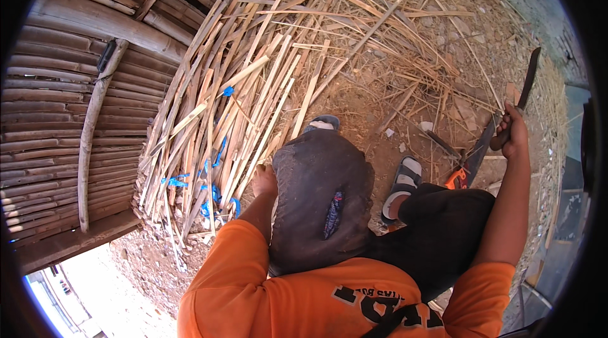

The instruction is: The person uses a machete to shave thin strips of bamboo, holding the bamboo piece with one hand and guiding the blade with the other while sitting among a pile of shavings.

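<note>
My right hand [514,130], out at the right, is closed round the wooden handle of a machete [529,78]. Its long dark blade points up and away from me. Beside my raised left knee is my left hand [265,182], low at the edge of a heap of split bamboo strips [253,103]. Its fingers look curled, and what they hold, if anything, is hidden. Below the machete a handsaw [457,178] with an orange handle lies on the ground. A short dark tool [443,144] is close to the saw.
Blue plastic ties [215,193] are tangled among the strips. A bamboo slat wall [50,129] stands at the left. Thin shavings [405,53] litter the dirt floor ahead. My sandalled foot [405,179] rests near the saw. Grey panels [573,167] line the right side.
</note>
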